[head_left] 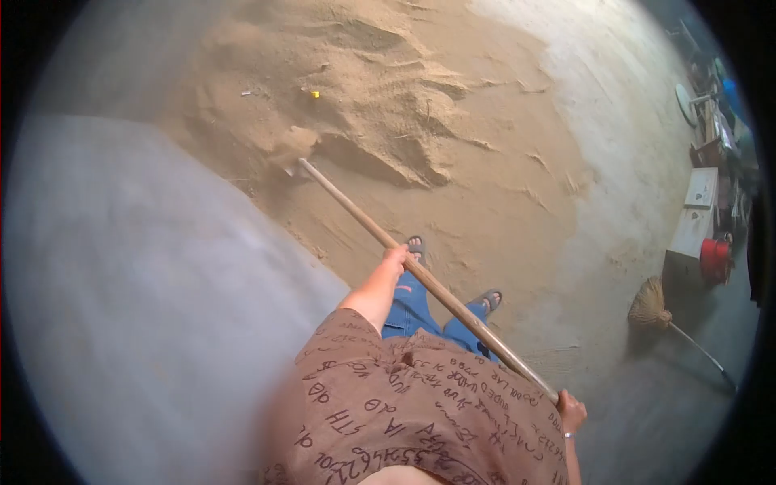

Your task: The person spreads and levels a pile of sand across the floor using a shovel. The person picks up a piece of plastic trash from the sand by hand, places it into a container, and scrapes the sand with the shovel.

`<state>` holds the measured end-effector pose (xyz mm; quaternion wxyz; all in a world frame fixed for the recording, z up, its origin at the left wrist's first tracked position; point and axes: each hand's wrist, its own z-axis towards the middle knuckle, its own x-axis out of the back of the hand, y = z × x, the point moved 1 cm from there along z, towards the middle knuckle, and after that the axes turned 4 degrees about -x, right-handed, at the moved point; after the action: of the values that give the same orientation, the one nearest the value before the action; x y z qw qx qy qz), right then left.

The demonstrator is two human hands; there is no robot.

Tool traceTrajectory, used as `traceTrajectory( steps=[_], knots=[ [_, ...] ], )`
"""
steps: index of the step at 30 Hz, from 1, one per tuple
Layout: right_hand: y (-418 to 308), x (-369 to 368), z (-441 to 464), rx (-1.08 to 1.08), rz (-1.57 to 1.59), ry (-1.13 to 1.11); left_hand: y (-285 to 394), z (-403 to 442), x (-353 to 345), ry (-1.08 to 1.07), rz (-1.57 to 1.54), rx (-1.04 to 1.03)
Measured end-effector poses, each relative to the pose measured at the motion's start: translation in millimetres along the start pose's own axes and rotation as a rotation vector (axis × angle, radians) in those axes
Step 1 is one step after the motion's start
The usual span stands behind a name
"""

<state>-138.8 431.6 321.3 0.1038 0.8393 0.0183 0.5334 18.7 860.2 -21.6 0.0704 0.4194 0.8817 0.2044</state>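
Note:
A shovel (pixel 360 212) with a long wooden handle slants from the sand down to my right side. Sand covers most of its blade, which is blurred at the edge of the sand pile (pixel 356 73). My left hand (pixel 398 257) is closed around the handle near its middle, with the arm stretched forward. Beside my hip, my right hand (pixel 572 412) grips the handle's rear end. A small yellow piece (pixel 316 94) lies on the pile beyond the blade.
My sandalled feet stand on thinly spread sand. To the left is a smooth grey surface (pixel 162 267) with a straight edge. At the right lie a straw broom (pixel 651 305), a red round object (pixel 715 260), a white box (pixel 693 230) and assorted clutter.

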Motion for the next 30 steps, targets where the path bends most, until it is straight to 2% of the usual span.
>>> traceTrajectory(
  steps=[1, 4, 5, 6, 7, 8, 10, 11, 13, 15, 16, 18, 19, 20, 21, 24, 25, 26, 28, 30],
  knots=[
    [-0.9, -6.3, 7.1, 0.019, 0.022, -0.002, 18.4, -5.3, 4.8, 0.008, -0.032, 0.050],
    [-52.3, -2.2, 46.7, 0.056, 0.069, -0.093, 80.2, 51.6, 51.2, 0.023, 0.111, -0.129],
    [-77.7, 5.1, 62.7, 0.079, 0.137, -0.195, 100.2, 82.4, 68.5, 0.206, 0.148, -0.164],
    [-100.8, 8.9, 77.2, 0.102, 0.208, -0.296, 142.1, 57.8, 84.8, 0.183, 0.211, -0.251],
    [-118.2, 3.9, 91.8, 0.219, 0.384, -0.381, 158.3, 99.5, 114.9, 0.312, 0.313, -0.404],
    [-131.5, 0.3, 103.8, 0.337, 0.559, -0.467, 188.1, 90.4, 134.7, 0.513, 0.398, -0.437],
    [-147.4, 6.9, 117.1, 0.321, 0.881, -0.667, 241.5, 40.8, 135.3, 0.647, 0.487, -0.489],
    [-148.9, 9.2, 122.2, 0.311, 1.046, -0.767, 250.8, 22.3, 132.4, 0.567, 0.433, -0.451],
    [-126.1, 25.6, 133.1, 0.357, 0.907, -0.643, 258.1, -5.4, 115.5, 0.406, 0.325, -0.382],
    [-82.5, 27.8, 130.9, 0.446, 0.666, -0.424, 221.6, 8.7, 94.0, 0.243, 0.145, -0.268],
    [-55.9, 20.7, 126.9, 0.407, 0.600, -0.322, 196.0, 16.8, 81.6, 0.161, 0.053, -0.208],
    [7.8, 6.8, 116.3, 0.331, 0.455, -0.124, 124.1, 2.6, 24.6, 0.069, 0.157, -0.235],
    [42.1, 12.7, 117.7, 0.233, 0.366, -0.097, 91.4, 14.7, -4.4, 0.032, 0.108, -0.167],
    [86.9, 11.1, 113.2, 0.133, 0.282, -0.065, 46.5, 6.9, -45.6, 0.059, -0.071, -0.073],
    [134.7, 12.4, 109.5, 0.083, 0.218, -0.044, -2.5, 0.7, -85.4, -0.022, -0.261, -0.025],
    [264.5, 40.6, 90.3, -0.041, 0.059, 0.053, -103.5, -100.0, -209.9, -0.141, 0.030, 0.150],
    [309.5, 48.2, 81.7, -0.053, -0.003, 0.091, -133.5, -130.2, -247.9, -0.186, 0.060, 0.144],
    [348.4, 63.9, 71.8, -0.083, -0.082, 0.087, -155.8, -172.0, -281.4, -0.295, -0.025, 0.244],
    [408.8, 100.6, 50.6, -0.160, -0.148, 0.125, -214.7, -201.3, -338.2, -0.370, 0.082, 0.312],
    [464.6, 127.6, 27.4, -0.244, -0.216, 0.128, -250.7, -251.9, -382.8, -0.482, 0.003, 0.431]
  ],
)
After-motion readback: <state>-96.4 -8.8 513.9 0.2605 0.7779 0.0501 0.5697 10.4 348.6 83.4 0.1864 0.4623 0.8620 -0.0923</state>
